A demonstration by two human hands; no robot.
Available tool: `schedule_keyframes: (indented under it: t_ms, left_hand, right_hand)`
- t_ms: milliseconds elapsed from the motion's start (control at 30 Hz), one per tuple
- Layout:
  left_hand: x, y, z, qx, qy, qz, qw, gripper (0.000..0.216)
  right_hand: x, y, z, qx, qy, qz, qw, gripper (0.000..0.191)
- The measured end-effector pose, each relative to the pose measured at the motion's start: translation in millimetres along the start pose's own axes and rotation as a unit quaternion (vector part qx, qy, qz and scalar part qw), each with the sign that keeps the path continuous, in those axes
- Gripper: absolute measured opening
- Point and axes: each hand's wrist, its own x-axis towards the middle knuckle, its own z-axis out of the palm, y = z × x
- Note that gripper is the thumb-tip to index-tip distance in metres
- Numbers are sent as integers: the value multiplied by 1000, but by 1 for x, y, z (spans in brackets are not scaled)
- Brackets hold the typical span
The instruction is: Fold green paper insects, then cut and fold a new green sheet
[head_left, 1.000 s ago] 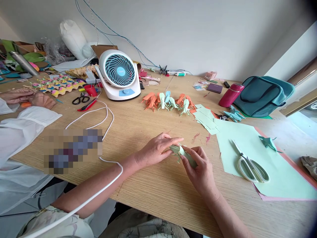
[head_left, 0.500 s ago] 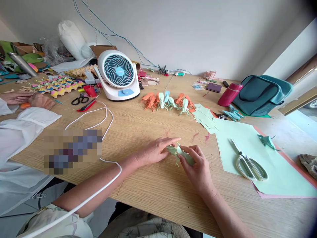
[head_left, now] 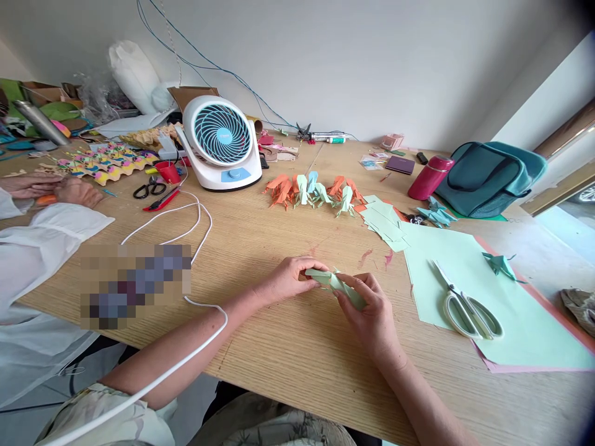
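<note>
A pale green folded paper figure [head_left: 329,280] is held between my two hands, just above the wooden table. My left hand [head_left: 294,276] curls round its left end, index finger above and thumb below. On the other side, my right hand [head_left: 369,306] pinches the right half between thumb and fingers. Thin paper points stick out near the figure's middle. Behind my hands stands a row of finished paper figures, some orange [head_left: 280,188] and some pale green [head_left: 346,199]. To the right, white-handled scissors [head_left: 467,310] lie on large pale green sheets [head_left: 525,328].
Small green paper pieces [head_left: 383,223] lie beyond my right hand. A white fan [head_left: 223,142], a pink bottle [head_left: 431,178] and a teal bag [head_left: 488,179] stand farther back. A white cable [head_left: 204,347] crosses my left forearm. At the left are another person's hands [head_left: 77,191].
My left hand's fingers have gone from stretched out over the paper figure to bent round its left end. The figure has turned slightly; my right hand keeps its grip.
</note>
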Motion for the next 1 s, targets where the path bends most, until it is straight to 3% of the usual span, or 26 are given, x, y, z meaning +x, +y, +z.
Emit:
schedule_keyframes:
  t_ms: [267,567,1000]
  left_hand:
    - [2,-11,-5,-71,-11,-22,997,34]
    - [1,1,-15,35,-9,83,996,28]
    - [-3,13,-14,128,-14,146,981,29]
  right_hand:
    - [0,3,1,-19,21,-12,1000,22]
    - [-3,4,0,-91,-2,-29,995,26]
    - [-7,3,0,-177,-9,-64,982,29]
